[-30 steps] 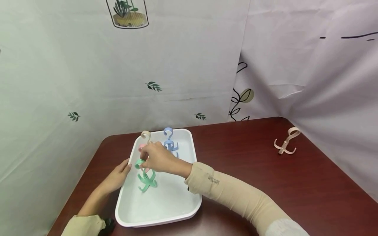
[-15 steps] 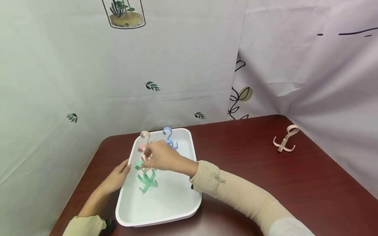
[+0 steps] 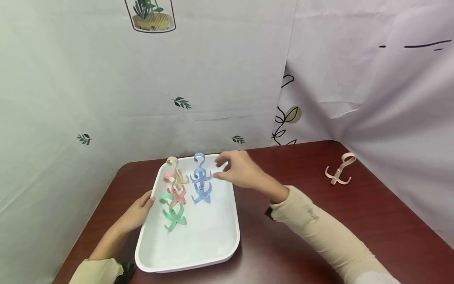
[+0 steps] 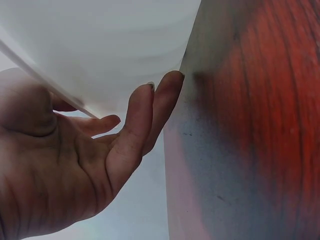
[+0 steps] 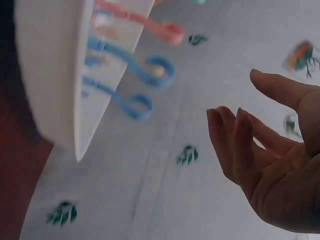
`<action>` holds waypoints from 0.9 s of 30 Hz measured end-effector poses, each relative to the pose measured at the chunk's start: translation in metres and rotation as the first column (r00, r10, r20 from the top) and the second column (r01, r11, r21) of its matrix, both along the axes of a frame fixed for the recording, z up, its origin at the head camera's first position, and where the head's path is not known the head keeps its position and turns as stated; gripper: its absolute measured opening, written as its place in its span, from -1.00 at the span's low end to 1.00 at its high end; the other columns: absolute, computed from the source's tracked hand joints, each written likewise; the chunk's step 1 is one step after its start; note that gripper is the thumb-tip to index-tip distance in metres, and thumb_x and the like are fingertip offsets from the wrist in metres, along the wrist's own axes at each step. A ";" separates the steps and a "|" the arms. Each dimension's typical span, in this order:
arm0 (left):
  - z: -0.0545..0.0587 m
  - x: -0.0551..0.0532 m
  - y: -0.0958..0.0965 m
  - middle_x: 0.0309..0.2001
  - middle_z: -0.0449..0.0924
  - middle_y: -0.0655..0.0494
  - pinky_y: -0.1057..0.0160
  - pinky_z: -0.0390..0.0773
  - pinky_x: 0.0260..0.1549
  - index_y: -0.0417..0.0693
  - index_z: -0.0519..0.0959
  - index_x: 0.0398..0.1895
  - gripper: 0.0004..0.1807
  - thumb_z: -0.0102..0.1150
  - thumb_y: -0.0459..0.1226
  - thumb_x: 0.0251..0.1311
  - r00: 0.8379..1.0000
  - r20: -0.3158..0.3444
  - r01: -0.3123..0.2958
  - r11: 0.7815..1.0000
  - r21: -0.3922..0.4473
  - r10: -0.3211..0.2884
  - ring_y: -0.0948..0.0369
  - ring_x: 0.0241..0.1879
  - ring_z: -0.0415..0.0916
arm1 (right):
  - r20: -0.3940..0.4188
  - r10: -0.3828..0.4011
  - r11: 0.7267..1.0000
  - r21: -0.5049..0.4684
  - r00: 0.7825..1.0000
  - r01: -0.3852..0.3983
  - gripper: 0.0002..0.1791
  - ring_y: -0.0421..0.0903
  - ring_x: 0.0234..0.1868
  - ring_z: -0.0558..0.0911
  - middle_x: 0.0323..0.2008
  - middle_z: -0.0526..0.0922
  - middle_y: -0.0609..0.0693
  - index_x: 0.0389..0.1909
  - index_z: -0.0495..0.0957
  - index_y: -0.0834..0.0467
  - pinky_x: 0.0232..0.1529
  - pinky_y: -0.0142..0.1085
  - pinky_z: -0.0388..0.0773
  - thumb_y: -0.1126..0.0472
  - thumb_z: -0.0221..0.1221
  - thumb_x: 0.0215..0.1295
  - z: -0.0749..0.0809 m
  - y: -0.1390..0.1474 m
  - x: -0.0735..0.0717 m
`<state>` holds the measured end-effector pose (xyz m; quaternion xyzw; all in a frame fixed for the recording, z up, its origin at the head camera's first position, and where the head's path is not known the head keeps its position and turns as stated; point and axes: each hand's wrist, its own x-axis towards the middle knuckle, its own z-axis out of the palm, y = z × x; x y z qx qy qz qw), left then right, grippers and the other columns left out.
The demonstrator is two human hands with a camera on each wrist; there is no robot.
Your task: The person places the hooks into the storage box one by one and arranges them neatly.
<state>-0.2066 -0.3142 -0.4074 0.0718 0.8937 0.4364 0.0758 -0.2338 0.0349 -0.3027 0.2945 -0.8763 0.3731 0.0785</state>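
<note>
A white tray (image 3: 198, 246) holds several standing four-pronged swivel hooks. Along its left side are a green hook (image 3: 175, 219), a pink hook (image 3: 179, 196) and a beige hook (image 3: 172, 161). Two blue hooks stand one behind the other to their right, the nearer blue hook (image 3: 203, 195) partly covering the farther blue hook (image 3: 199, 155). My left hand (image 3: 137, 212) holds the tray's left rim, fingers along the outer wall (image 4: 125, 45). Over the tray's right rim hangs my right hand (image 3: 241, 169), thumb and fingers spread with nothing between them.
Far to the right on the dark red-brown table (image 3: 283, 228) stands a pale pink-beige hook (image 3: 338, 171). A white cloth (image 3: 220, 79) printed with leaves rises behind the table and along both sides.
My right hand has let go of the green hook and moved right and slightly up, uncovering the pink, beige and blue hooks. The left hand keeps its place at the tray.
</note>
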 end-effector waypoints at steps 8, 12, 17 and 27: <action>0.001 -0.001 -0.001 0.00 0.50 -0.49 0.06 0.71 -0.42 -0.49 -0.04 0.46 -0.42 -0.26 -0.28 0.57 1.000 0.005 0.011 1.000 0.012 -0.011 -0.09 -0.23 0.67 | 0.023 -0.165 0.985 -0.043 0.986 0.166 -0.69 -0.10 -0.31 0.70 -0.23 0.75 0.05 -0.11 0.68 0.20 -0.27 -0.23 0.66 0.20 0.44 0.12 -0.007 0.081 -0.012; -0.001 -0.002 -0.002 0.00 0.49 -0.50 0.05 0.71 -0.41 -0.49 -0.05 0.47 -0.42 -0.28 -0.26 0.58 1.000 0.010 0.016 1.000 0.016 -0.016 -0.09 -0.22 0.67 | 0.003 -0.252 0.967 -0.031 0.968 0.252 -0.70 -0.03 -0.30 0.72 -0.24 0.76 0.06 -0.11 0.69 0.19 -0.28 -0.17 0.64 0.20 0.43 0.14 -0.010 0.114 -0.015; -0.002 -0.003 -0.004 0.00 0.50 -0.49 0.04 0.71 -0.41 -0.47 -0.06 0.47 -0.42 -0.29 -0.27 0.58 1.000 0.018 0.014 1.000 0.027 -0.015 -0.09 -0.23 0.67 | -0.001 -0.339 0.940 -0.028 0.941 0.339 -0.75 0.00 -0.24 0.74 -0.24 0.76 0.06 -0.10 0.69 0.17 -0.25 -0.22 0.61 0.22 0.38 0.19 -0.015 0.149 -0.015; -0.001 -0.004 -0.003 0.00 0.50 -0.48 0.06 0.71 -0.43 -0.47 -0.07 0.48 -0.41 -0.30 -0.25 0.59 1.000 0.022 0.018 0.999 0.032 -0.019 -0.08 -0.23 0.68 | -0.115 -0.548 0.833 0.017 0.829 0.553 -0.72 0.09 -0.28 0.70 -0.18 0.73 0.25 -0.05 0.66 0.28 -0.24 -0.24 0.48 0.30 0.30 0.22 -0.020 0.215 -0.004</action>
